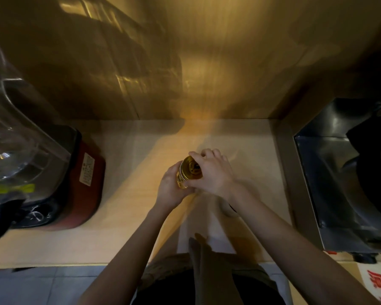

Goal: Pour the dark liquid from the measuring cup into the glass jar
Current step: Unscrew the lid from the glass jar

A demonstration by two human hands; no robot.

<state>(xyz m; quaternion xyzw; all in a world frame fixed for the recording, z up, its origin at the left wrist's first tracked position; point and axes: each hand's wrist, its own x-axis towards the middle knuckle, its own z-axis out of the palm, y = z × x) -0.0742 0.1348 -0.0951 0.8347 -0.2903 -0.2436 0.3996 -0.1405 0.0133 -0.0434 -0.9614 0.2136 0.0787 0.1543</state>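
The glass jar [182, 180], tilted above the bench [130, 194], is gripped at its side by the left hand [169, 188] while the right hand [211, 170] grasps its gold lid [190, 168].

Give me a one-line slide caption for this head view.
Both hands, left and right, hold a gold-lidded jar above the counter.

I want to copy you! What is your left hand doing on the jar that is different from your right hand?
The left hand wraps around the side of the glass jar from the left and below. The right hand comes over the top, fingers on the gold lid. The left looks like it steadies the jar; the right looks set to turn the lid. Both are bare and both touch the jar.
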